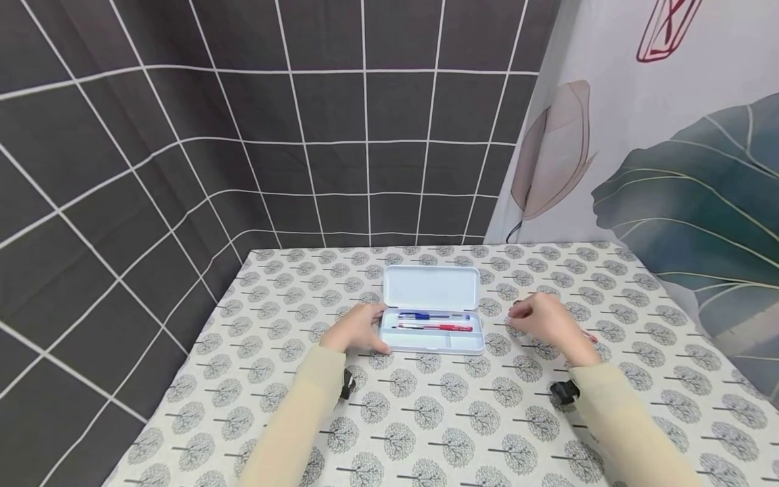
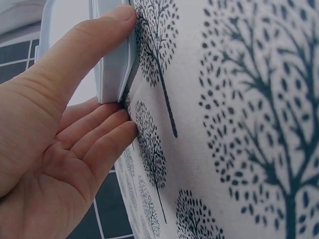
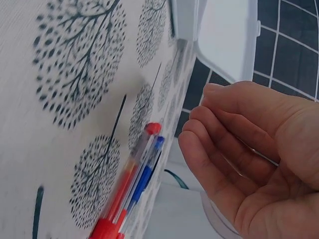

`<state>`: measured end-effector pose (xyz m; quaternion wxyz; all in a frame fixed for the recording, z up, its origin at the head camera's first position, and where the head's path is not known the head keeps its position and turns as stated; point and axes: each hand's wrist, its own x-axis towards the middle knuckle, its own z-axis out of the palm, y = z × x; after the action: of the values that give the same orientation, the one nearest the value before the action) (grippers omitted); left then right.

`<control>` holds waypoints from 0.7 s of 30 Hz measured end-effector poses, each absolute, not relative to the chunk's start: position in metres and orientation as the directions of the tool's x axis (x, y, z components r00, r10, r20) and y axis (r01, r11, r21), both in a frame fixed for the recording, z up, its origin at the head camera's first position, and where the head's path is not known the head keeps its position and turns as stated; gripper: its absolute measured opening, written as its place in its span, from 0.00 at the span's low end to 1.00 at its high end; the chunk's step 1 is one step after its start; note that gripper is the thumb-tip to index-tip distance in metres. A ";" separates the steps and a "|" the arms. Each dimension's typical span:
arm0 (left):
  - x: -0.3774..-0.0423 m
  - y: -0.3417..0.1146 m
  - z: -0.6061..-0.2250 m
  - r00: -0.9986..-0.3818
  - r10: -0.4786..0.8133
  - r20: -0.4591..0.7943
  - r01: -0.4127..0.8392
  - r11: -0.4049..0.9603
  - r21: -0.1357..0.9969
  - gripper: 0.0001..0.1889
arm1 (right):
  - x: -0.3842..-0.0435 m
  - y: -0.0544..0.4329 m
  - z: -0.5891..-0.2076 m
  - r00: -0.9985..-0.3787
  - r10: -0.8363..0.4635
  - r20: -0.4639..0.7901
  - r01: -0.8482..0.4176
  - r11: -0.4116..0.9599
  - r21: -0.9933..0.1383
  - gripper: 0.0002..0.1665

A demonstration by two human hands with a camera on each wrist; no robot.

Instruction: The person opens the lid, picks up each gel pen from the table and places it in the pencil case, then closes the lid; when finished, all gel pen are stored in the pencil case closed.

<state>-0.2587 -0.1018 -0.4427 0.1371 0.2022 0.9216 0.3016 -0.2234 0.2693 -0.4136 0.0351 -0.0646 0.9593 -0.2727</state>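
Observation:
A pale blue pencil case lies with its lid raised at the back. Inside are a blue pen and a red pen, side by side. My left hand grips the case's left end, thumb on the front wall and fingers at the side. To the right, my right hand hovers over the table, its fingers loosely curled around nothing. Below it lie another red pen and another blue pen, mostly hidden by the hand in the head view.
The table wears a white cloth printed with grey trees. Behind it hangs a dark curtain with a white grid, and at the right a pale leaf-patterned curtain. Both wrists wear black straps.

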 end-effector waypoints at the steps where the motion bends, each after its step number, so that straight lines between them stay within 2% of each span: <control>1: -0.259 -0.102 -0.443 -0.881 0.455 -0.131 0.290 0.737 0.610 0.50 | -0.223 0.271 -0.414 -0.990 -0.138 -0.039 -0.097 0.844 -0.528 0.13; 13: -0.257 -0.102 -0.443 -0.883 0.451 -0.126 0.294 0.743 0.602 0.51 | -0.216 0.285 -0.418 -0.992 -0.105 -0.066 -0.054 0.845 -0.532 0.11; 21: -0.259 -0.102 -0.445 -0.880 0.459 -0.119 0.301 0.734 0.609 0.48 | -0.216 0.293 -0.418 -0.995 -0.097 -0.019 -0.076 0.871 -0.486 0.11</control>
<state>-0.2586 -0.1020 -0.4448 0.1318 0.2062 0.9217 0.3010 -0.2161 0.2932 -0.4177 0.0216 -0.0448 0.9669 -0.2501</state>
